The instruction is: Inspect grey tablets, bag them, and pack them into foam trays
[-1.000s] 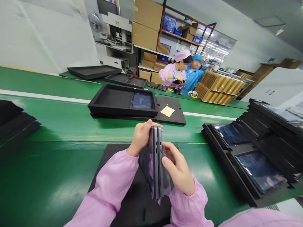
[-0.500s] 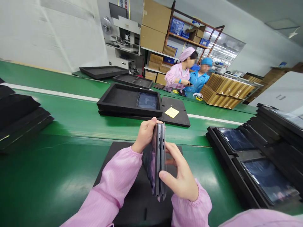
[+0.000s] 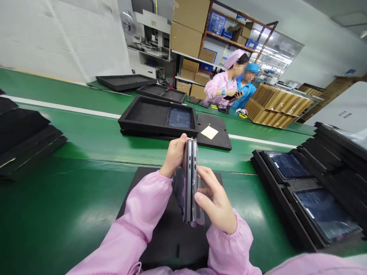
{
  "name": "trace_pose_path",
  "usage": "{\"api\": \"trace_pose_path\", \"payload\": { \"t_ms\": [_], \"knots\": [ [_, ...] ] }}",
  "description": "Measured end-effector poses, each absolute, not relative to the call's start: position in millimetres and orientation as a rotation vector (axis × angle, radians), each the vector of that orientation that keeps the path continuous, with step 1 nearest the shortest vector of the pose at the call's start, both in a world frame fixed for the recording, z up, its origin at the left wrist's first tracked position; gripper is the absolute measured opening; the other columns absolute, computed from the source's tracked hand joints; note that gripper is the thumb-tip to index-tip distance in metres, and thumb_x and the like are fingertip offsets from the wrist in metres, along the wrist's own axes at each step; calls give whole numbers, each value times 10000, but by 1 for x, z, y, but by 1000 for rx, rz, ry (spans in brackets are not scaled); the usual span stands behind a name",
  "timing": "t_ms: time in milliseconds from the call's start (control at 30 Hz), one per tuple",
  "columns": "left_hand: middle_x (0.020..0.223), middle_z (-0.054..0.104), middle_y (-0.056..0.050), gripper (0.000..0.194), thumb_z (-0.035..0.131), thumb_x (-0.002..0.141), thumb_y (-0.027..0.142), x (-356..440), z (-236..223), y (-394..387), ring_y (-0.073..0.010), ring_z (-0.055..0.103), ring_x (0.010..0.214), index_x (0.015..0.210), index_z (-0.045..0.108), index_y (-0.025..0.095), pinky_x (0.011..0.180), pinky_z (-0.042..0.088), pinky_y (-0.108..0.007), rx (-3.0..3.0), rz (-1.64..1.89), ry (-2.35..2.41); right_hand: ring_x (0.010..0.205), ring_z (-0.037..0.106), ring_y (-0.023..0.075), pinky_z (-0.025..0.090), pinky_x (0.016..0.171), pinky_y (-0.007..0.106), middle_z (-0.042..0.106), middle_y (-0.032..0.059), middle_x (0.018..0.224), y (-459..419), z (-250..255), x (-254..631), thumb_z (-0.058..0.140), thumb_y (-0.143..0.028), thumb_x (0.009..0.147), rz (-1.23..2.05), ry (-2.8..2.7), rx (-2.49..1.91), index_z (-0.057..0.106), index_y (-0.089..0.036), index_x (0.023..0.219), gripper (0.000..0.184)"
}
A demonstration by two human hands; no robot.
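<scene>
Two tablets [image 3: 189,183] stand on edge, face to face, between my hands, with clear film showing around them. My left hand [image 3: 174,156] grips them at the far upper end, thumb on top. On the right side, my right hand [image 3: 215,198] touches the nearer tablet face with thumb and fingertips, pinching at the clear film. Below them lies a black foam board [image 3: 160,244] on the green table. The far faces of the tablets and some of my left fingers are hidden.
Ahead is a black foam tray [image 3: 143,114] with one tablet, beside a board with a yellow note [image 3: 210,132]. Stacked foam trays [image 3: 269,183] with tablets stand right; black foam sheets [image 3: 25,141] lie left. Two co-workers [image 3: 222,84] are across the table.
The tablets have come closer together and shifted slightly up in view. My right thumb has moved up along them. Across the table, a co-worker now holds a dark device higher.
</scene>
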State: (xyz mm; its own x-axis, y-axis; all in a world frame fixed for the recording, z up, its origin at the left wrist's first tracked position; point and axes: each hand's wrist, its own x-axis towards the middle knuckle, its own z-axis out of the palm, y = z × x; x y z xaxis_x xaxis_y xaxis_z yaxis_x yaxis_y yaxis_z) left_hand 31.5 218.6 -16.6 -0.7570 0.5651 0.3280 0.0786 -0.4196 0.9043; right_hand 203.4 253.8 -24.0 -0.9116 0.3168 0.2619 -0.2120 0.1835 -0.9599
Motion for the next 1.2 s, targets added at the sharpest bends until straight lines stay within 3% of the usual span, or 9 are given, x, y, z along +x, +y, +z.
{"api": "trace_pose_path", "payload": {
  "t_ms": [200, 433, 733, 967, 1100, 1200],
  "knots": [
    [447, 581, -44, 718, 553, 687, 874, 28, -15, 219, -139, 504, 393, 507, 633, 184, 403, 424, -287, 848, 2256, 1441, 1289, 546, 279, 620, 858, 322, 523, 106, 1360, 252, -31, 201, 583, -230, 936, 1807, -2010, -89, 585, -297, 1422, 490],
    [448, 584, -38, 689, 564, 706, 847, 28, -17, 220, -138, 507, 384, 510, 632, 190, 400, 431, -284, 852, 2257, 1420, 1228, 596, 257, 620, 808, 291, 586, 107, 1308, 249, -29, 201, 554, -274, 953, 1651, -2061, -138, 611, -273, 1395, 446],
    [481, 602, -41, 684, 553, 734, 832, 31, -19, 221, -140, 538, 421, 516, 622, 187, 431, 456, -284, 873, 2268, 1430, 1222, 605, 235, 614, 800, 249, 574, 98, 1330, 239, -27, 205, 581, -188, 893, 1570, -2043, -146, 579, -275, 1425, 539],
    [494, 611, -46, 667, 588, 724, 809, 35, -18, 220, -142, 541, 452, 509, 638, 180, 463, 467, -285, 876, 2271, 1432, 1166, 619, 237, 607, 792, 244, 587, 133, 1284, 226, -20, 209, 624, -247, 814, 1345, -2171, -287, 581, -150, 1359, 556],
    [479, 589, -32, 656, 580, 748, 792, 39, -20, 218, -135, 524, 457, 509, 631, 183, 489, 453, -283, 891, 2279, 1451, 1017, 653, 225, 599, 732, 263, 611, 125, 1173, 226, -15, 211, 602, -264, 792, 1255, -2242, -317, 576, -133, 1335, 558],
    [426, 532, -5, 640, 569, 782, 763, 43, -20, 217, -131, 498, 430, 503, 623, 190, 493, 440, -287, 962, 2234, 1450, 801, 640, 203, 565, 618, 270, 610, 71, 941, 225, -11, 213, 592, -281, 783, 1164, -2278, -345, 651, -146, 1202, 444]
  ]
}}
